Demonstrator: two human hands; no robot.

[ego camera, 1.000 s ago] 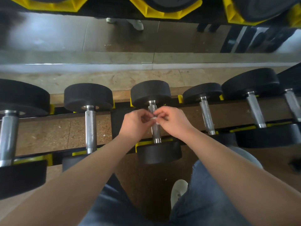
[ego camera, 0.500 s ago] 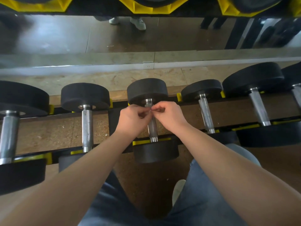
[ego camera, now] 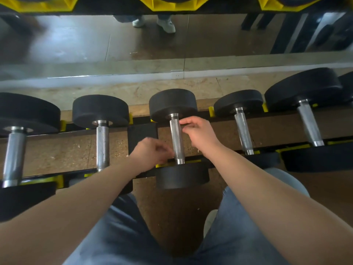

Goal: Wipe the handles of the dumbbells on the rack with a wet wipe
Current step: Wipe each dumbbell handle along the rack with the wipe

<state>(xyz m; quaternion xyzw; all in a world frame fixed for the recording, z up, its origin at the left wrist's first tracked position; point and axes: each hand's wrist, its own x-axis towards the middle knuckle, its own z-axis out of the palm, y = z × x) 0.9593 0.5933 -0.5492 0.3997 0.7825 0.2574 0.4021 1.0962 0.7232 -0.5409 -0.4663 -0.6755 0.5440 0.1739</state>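
Note:
The middle dumbbell has a knurled steel handle between two black heads and lies across the rack. My right hand is at the handle's upper end, thumb and forefinger pinched together against the steel. My left hand is just left of the handle's lower end, fingers curled and blurred. No wet wipe shows clearly in either hand. Other dumbbell handles lie to the left and right.
Bigger dumbbells sit at the far left and far right. An upper rack tier with yellow cradles overhangs at the top. A mirror behind reflects white shoes. My knees in jeans are below the rack.
My hands were pinched together on a small white wipe over the handle. They have now parted: the left dropped down and left, while the right stayed by the upper handle.

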